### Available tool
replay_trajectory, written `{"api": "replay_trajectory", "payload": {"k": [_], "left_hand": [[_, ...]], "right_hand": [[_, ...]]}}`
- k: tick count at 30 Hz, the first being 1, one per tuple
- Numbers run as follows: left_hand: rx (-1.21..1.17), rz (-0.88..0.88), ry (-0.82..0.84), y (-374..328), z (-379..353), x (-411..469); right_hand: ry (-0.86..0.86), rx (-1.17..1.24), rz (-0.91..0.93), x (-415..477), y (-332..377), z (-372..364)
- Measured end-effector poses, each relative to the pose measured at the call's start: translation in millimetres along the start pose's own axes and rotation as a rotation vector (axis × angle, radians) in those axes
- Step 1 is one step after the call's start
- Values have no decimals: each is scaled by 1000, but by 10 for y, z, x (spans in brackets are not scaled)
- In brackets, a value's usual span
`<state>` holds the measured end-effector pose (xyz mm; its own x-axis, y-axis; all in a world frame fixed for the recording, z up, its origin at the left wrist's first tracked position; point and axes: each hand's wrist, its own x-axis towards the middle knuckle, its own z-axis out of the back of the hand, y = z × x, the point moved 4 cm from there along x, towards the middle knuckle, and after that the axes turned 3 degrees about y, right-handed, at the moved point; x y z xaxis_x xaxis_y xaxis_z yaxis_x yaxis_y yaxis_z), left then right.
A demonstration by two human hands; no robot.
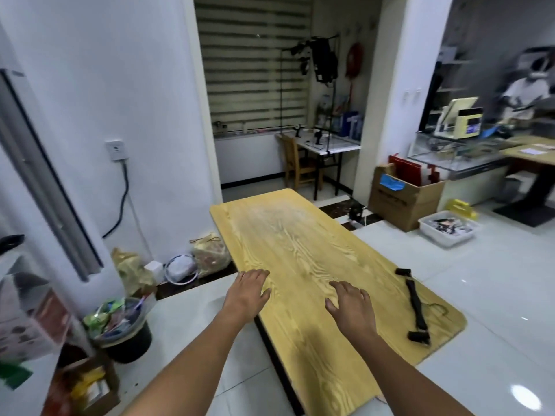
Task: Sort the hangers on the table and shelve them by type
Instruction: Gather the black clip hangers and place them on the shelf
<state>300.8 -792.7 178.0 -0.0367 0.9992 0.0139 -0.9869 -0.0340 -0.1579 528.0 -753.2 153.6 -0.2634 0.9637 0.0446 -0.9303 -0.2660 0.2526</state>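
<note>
White walls (pixel 120 70); glossy pale floor tiles (pixel 495 280). Striped blind (pixel 252 64) drawn at back, wooden chair (pixel 300 171) beside small white desk (pixel 336 147).

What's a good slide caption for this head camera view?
Left hand and right hand hover open over the wooden table, a black clip hanger lying near its right edge.

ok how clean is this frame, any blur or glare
Head view: the centre is sharp, the black hanger readable; the left and right edges smear with motion blur; the wide lens bows the walls; glare whitens the table at its far end, and a light spot shines on the floor tiles.
</note>
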Motion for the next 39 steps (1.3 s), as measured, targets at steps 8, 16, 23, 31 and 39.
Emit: {"api": "replay_trajectory", "payload": {"k": [8,16,23,31,39], "left_hand": [[-13,-126,44,-207,-95,1105],[0,-304,144,-901,-516,1916],[-59,-466,214,-1863,-910,2360],[-41,-652,369,-2895,-1536,2753],[221,-882,483,-3691,-2369,2921]], "right_hand": [[-14,-50,-196,594,-628,24],[-29,-34,-365,788,-1369,-10],[-73,-6,-467,930,-2139,14],[-60,31,-544,1003,-2918,-117],[-12,39,-566,1108,-3424,-304]]}}
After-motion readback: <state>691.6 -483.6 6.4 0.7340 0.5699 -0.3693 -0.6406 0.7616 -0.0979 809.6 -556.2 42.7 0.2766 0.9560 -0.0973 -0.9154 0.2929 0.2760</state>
